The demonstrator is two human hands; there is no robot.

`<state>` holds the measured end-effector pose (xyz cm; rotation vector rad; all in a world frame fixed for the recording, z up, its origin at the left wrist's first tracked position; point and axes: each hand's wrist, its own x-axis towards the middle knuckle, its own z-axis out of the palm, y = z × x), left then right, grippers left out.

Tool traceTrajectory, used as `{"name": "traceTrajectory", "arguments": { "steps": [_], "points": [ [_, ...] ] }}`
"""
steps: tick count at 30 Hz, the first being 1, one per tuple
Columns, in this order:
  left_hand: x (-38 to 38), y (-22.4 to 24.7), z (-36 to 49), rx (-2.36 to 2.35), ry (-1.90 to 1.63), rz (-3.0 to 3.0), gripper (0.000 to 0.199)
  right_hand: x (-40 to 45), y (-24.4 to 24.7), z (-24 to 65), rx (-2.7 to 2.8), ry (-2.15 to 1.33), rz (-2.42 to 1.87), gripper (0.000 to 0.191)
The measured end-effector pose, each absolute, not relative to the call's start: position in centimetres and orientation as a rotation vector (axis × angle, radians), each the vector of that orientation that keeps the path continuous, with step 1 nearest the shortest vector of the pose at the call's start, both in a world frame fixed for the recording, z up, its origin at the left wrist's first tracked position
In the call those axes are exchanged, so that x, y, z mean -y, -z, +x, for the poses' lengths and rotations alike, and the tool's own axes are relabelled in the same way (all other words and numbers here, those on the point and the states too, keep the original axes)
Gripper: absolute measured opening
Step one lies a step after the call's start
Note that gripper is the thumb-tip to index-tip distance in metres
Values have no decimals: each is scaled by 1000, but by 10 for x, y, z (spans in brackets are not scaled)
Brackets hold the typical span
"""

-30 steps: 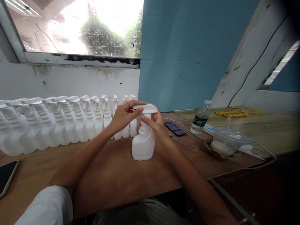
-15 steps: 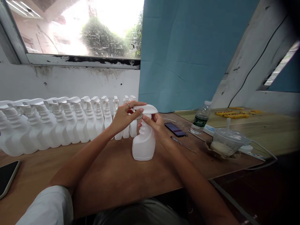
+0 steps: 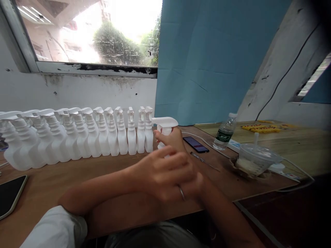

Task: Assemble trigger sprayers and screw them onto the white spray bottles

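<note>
A white spray bottle point(image 3: 167, 122) stands upright beyond the right end of the bottle row, its nozzle pointing left. My right hand point(image 3: 172, 138) is wrapped round its neck below the trigger head. Nearer the camera, my left hand point(image 3: 172, 174), with a ring on one finger, crosses over my right forearm. Its fingers are curled and slightly blurred, and whether anything is inside them is hidden. The lower part of the bottle is covered by my left hand.
A row of white spray bottles point(image 3: 93, 137) lines the back left. Dark phones lie at left point(image 3: 11, 194) and right point(image 3: 196, 144). Further right are a thin tool point(image 3: 198, 157), a water bottle point(image 3: 223, 134), a lidded cup point(image 3: 254, 160), a cable and yellow pieces point(image 3: 261, 128).
My left hand has left the spray head and come down toward the camera, over my right forearm. My right hand still grips the bottle, which has moved back beside the row.
</note>
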<state>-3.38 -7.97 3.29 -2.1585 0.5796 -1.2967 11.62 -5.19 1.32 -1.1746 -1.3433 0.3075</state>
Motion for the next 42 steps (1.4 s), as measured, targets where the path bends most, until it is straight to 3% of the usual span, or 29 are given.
{"name": "traceTrajectory", "arguments": {
  "steps": [8,12,15,19,28,33,42],
  "points": [
    [72,46,11,-684,913,-2471,17,38,-5,130,1307,-159,-1249,30],
    [47,87,28,-462,653,-2739,17,28,10,150,1339,-19,-1221,42],
    [29,103,35,-209,616,-2930,19,22,21,165,1391,83,-1223,38],
    [19,110,36,14,695,-3023,22,12,27,181,1403,195,-1275,37],
    [17,113,37,132,723,-3130,24,4,43,193,1222,258,-1399,60],
    [17,112,37,147,722,-3141,23,6,50,194,1316,279,-1387,49],
    [18,113,36,139,712,-3139,23,-5,65,192,1395,89,-1378,52]
  ]
}}
